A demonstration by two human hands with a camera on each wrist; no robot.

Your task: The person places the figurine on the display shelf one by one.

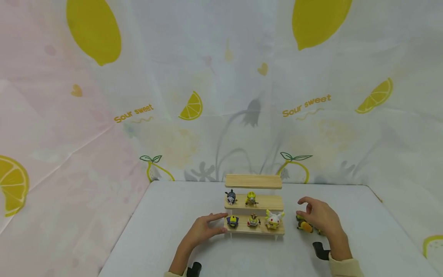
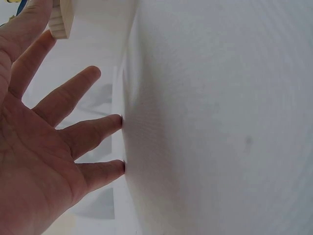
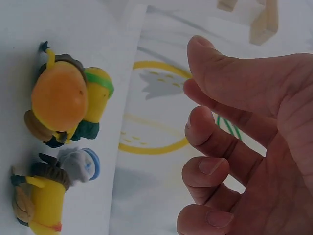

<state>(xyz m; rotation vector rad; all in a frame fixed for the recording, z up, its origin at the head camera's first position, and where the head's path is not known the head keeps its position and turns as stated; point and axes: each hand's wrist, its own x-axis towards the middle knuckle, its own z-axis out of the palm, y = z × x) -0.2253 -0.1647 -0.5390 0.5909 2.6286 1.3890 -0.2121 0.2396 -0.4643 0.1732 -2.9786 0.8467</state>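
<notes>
A small three-tier wooden stand [image 1: 253, 181] holds several toy figurines. Its middle tier carries a dark grey figurine [image 1: 231, 197] and a yellow one [image 1: 250, 197]. On the bottom tier are a blue-and-yellow figurine [image 1: 232, 221], a red-trimmed one [image 1: 253, 221] and a white-eared one [image 1: 273, 220]. My left hand [image 1: 203, 230] rests its thumb and forefinger at that tier's left end, the other fingers spread. To the right of the stand, my right hand [image 1: 323, 217] hovers with loosely bent fingers, holding nothing. Beside it lie an orange-bellied figurine [image 3: 61, 98] and a green-banded yellow one [image 3: 99, 93].
Near those two lie a yellow figurine with brown hair [image 3: 48, 198] and a grey-and-blue figurine [image 3: 80, 165]. The white table [image 1: 166, 207] ends at a lemon-print cloth backdrop [image 1: 221, 77]. Black wrist mounts [image 1: 320, 251] show at both wrists.
</notes>
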